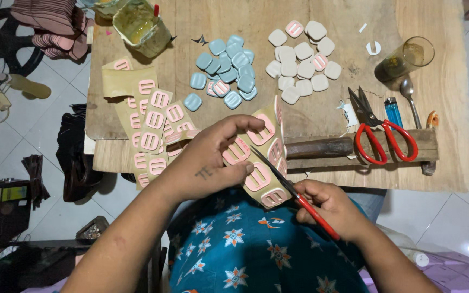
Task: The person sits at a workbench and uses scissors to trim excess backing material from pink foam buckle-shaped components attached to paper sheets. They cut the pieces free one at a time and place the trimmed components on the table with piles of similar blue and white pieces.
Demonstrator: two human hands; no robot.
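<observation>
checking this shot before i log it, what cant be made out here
- Head view: the right hand closes round the handles of the red-handled scissors, so the finger loops are hidden.
- The tan strip of pink buckle pieces is partly covered by the left hand.
- The pile of brown straps is cut off by the top edge.
- The contents of the murky glass cannot be told.

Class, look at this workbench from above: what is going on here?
A person's left hand holds a tan strip of pink buckle shapes, while the right hand works red-handled scissors into it. On the wooden table lie more strips, a blue pile, a white pile and spare scissors.
</observation>
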